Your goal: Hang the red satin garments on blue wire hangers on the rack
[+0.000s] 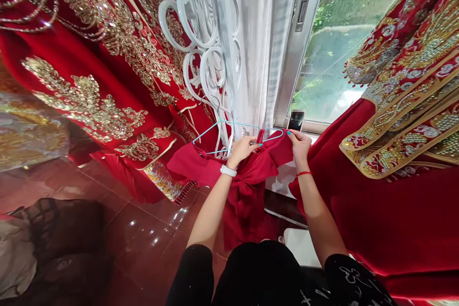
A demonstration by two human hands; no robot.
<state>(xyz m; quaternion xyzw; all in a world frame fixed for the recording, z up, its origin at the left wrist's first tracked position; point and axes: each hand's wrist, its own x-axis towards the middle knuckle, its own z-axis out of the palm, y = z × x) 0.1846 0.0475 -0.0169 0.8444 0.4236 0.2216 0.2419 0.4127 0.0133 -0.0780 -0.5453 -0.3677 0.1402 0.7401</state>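
Observation:
In front of me a red dress (247, 172) with a large bow hangs from a thin light-blue clothes hanger (207, 132). My left hand (245, 147), with a white watch at the wrist, reaches over the top of the bodice. Its fingers are closed by a narrow red strap (260, 136) near the hanger. Further right, my right hand (300, 145) pinches the dress's right shoulder piece between thumb and fingers, close to the hanger's end. A red cord circles that wrist. The skirt drops below the bow, partly behind my left forearm.
A white scrollwork metal rack (204, 48) stands ahead, beside a white curtain (256, 33). Red gowns with gold embroidery (89, 100) hang at left, and another embroidered garment (405, 100) at right. Behind is a window (333, 67). Dark bags (68, 234) lie on the tiled floor (143, 234).

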